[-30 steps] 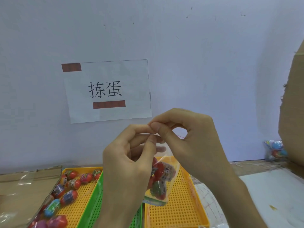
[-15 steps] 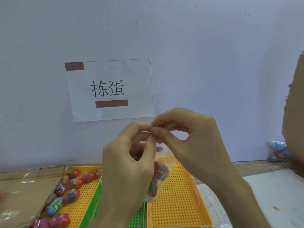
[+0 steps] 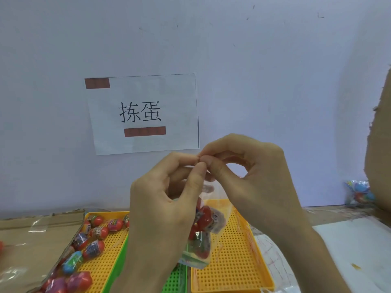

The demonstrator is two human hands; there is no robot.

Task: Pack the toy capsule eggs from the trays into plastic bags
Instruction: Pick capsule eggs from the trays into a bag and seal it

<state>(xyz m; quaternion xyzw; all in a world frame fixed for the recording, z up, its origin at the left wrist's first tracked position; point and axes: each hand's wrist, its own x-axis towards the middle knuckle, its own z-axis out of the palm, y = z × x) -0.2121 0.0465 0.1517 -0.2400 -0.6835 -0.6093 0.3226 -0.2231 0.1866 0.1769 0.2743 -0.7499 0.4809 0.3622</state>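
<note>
Toy capsule eggs [image 3: 94,249] lie loose at the desk's left side in a yellow perforated tray [image 3: 103,271]. Most have red shells wrapped in printed film, one is blue-green, and a few near the front edge are purple-pink. Just left of that tray a brown cardboard sheet [image 3: 31,240] lies flat with clear film glinting on it. On the wall above hangs a white paper sign [image 3: 143,115] with two black characters and two brown bars. A green tray [image 3: 176,280] shows as a narrow strip just right of the yellow one, largely hidden by the left forearm.

The left hand [image 3: 163,210] is raised above the trays with its back to the camera. Its fingers are curled, and thumb and forefinger pinch the top edge of a clear plastic bag [image 3: 203,246]. The bag hangs in the air from that pinch, over the green tray and a second yellow tray [image 3: 232,267]. More red eggs show through it, stacked down its length; their number cannot be told. The right hand [image 3: 254,178] meets the left at the same spot, with thumb and forefinger nipping the bag's top and the other fingers arched. The two pinches touch.

Further right a white sheet [image 3: 349,250] covers the desk's right side. A packed bag [image 3: 359,192] of coloured eggs rests against the wall at the back right corner, beside an upright cardboard panel [image 3: 380,144].
</note>
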